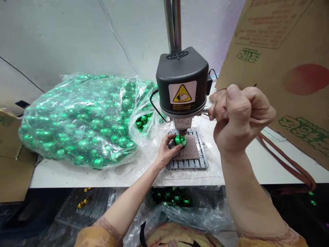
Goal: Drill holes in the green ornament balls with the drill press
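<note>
Under the chuck of a small bench drill press [182, 82], a shiny green faceted ball [180, 140] rests on a brownish board [191, 147]. My left hand [168, 149] pinches this ball from its left side, thumb in front and fingers behind. Raised at the right of the machine, my right hand [241, 116] is closed in a fist round the press's feed lever. Most of that lever is hidden by the fingers; a short metal part shows at the machine's side. Where the bit meets the ball cannot be made out.
A large clear bag [77, 120] of green balls fills the table's left side. Dark crumbs lie round the slotted metal base [204, 161]. A cardboard box [282, 68] leans at right, near a brown strap [288, 164]. More green balls [176, 197] sit below the table edge.
</note>
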The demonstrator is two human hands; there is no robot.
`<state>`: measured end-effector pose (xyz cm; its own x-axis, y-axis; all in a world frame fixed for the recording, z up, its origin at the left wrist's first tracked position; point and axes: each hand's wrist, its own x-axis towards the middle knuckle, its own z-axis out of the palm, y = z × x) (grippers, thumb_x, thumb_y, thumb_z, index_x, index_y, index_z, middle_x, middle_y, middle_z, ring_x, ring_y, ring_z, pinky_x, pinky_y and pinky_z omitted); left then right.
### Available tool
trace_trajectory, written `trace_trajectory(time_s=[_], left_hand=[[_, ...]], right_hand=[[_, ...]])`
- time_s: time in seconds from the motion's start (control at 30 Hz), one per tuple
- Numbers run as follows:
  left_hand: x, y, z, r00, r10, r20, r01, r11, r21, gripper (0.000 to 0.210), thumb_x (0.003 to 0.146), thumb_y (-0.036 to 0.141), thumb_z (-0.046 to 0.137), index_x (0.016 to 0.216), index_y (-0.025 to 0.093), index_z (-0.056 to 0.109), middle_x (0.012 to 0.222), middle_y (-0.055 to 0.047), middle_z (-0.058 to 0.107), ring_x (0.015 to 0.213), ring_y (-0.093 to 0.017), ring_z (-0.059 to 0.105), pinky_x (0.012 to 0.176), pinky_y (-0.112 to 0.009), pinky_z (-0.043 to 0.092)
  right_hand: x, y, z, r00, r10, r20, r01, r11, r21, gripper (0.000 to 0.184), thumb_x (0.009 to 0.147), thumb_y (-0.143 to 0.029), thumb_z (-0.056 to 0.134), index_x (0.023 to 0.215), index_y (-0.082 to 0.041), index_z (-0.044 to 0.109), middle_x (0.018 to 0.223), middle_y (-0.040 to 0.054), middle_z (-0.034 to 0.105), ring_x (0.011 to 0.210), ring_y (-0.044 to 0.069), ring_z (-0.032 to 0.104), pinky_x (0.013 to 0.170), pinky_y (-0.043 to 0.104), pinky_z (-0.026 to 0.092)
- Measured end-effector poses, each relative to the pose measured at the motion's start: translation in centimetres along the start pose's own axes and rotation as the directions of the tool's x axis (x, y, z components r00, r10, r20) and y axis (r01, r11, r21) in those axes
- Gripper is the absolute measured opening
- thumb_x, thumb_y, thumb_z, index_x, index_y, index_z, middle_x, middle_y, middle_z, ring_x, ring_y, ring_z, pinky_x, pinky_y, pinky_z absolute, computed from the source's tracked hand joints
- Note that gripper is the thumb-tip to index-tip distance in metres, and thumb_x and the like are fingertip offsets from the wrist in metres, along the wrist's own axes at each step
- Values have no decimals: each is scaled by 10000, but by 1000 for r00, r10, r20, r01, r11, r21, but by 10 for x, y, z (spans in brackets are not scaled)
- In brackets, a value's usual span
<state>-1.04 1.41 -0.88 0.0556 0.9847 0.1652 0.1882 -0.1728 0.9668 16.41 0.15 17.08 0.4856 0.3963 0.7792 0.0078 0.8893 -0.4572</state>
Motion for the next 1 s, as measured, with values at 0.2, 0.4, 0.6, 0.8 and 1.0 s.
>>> trace_trajectory(time_s=[0.2,0.4,0.6,0.8,1.0], left_hand=[[-3,4,4,994,75,80,-79,996,49,534,714,426,904,1160,220,693,1195,-73,713,1159,-269,667,1053,-424,511],[-7,6,6,984,103,146,-97,994,-50,530,741,384,895,1164,200,635,1176,-87,720,1111,-251,693,1000,-398,538],[-8,2,6,980,116,163,-121,992,23,549,745,388,898,1194,211,636,1181,-77,693,1151,-261,661,1054,-425,505],[-8,1,5,978,121,168,-128,991,34,544,754,392,894,1199,220,633,1185,-73,686,1167,-267,649,1072,-437,491],[-8,0,7,977,128,170,-133,991,18,535,766,386,886,1205,224,627,1189,-71,672,1161,-258,648,1067,-428,491]], right_hand=[[0,0,-1,1000,-7,10,7,1000,-5,469,928,-297,631,599,-212,307,475,-73,328,427,47,358,474,284,305],[-1,0,0,1000,12,-19,-13,1000,-14,455,920,-305,646,606,-219,328,484,-77,333,439,48,358,478,286,299],[0,-1,0,1000,-5,8,5,999,-32,474,933,-284,628,584,-199,319,488,-71,342,448,32,367,482,267,339],[-4,-1,-1,999,-29,20,29,1000,3,469,938,-252,606,596,-193,292,491,-72,304,439,26,330,452,257,300],[-17,5,-6,996,-86,-24,86,996,0,482,915,-202,604,578,-181,260,487,-72,267,434,29,279,442,263,282]])
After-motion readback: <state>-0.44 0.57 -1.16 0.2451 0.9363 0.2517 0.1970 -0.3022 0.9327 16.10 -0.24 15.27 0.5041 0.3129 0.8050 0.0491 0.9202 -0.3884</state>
